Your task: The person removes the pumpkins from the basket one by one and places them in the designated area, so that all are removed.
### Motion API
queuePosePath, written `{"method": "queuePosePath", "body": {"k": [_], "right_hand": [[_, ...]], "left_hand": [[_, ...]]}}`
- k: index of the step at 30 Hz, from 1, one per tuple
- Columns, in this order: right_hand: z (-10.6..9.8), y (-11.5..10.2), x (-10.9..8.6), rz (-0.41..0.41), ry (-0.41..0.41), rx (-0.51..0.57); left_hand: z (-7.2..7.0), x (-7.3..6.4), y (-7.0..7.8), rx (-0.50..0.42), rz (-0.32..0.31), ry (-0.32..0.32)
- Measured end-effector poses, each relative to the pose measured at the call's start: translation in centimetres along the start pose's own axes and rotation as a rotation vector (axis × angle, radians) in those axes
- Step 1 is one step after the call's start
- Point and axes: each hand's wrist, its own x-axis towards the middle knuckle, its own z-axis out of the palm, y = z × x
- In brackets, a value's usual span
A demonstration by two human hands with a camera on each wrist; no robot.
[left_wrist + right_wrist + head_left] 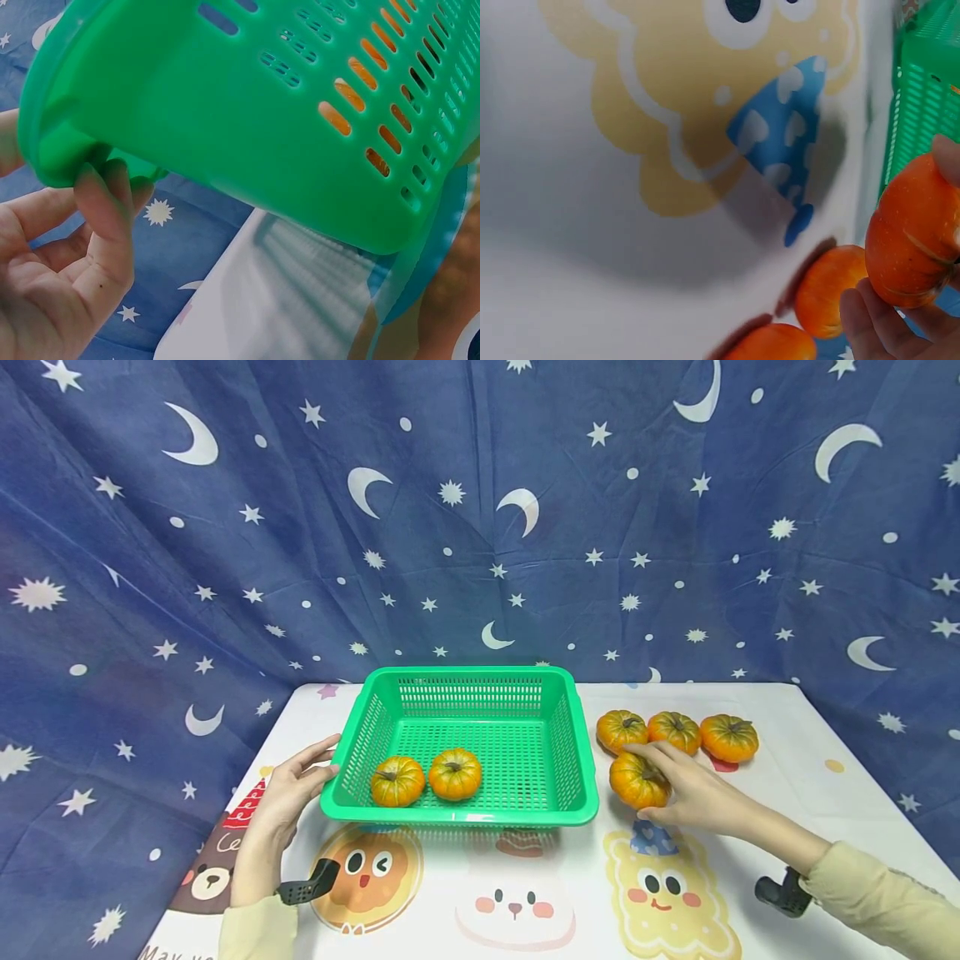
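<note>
A green plastic basket (465, 816) stands on the table, with two small orange pumpkins, one left (397, 782) and one right (454, 774), in its front left part. The left hand (285, 789) holds the basket's left rim; in the left wrist view its fingers (112, 225) curl up under the rim. To the right of the basket, the right hand (693, 789) grips another small pumpkin (636, 783) between thumb and fingers. The right wrist view shows this pumpkin (911, 232) above the tabletop, part of the hand cut off by the frame edge.
Three more pumpkins, a left one (621, 729), a middle one (674, 732) and a right one (729, 738), sit in a row behind the right hand. A cartoon-printed cloth (517, 893) covers the table. A blue star-and-moon curtain (480, 527) hangs behind.
</note>
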Motion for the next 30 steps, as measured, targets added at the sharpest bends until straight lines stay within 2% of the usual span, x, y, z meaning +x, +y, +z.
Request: {"method": "queuePosePath", "body": {"k": [10, 18, 30], "right_hand": [[2.4, 1.3, 0.1, 0.061, 0.013, 0.085], [3.3, 1.4, 0.1, 0.143, -0.005, 0.097], [4.3, 2.4, 0.3, 0.153, 0.04, 0.102]], "left_hand": [[-0.1, 0.0, 0.0, 0.004, -0.006, 0.005], [-0.1, 0.0, 0.2, -0.007, -0.002, -0.002], [0.0, 0.0, 0.0, 0.007, -0.005, 0.001]]}}
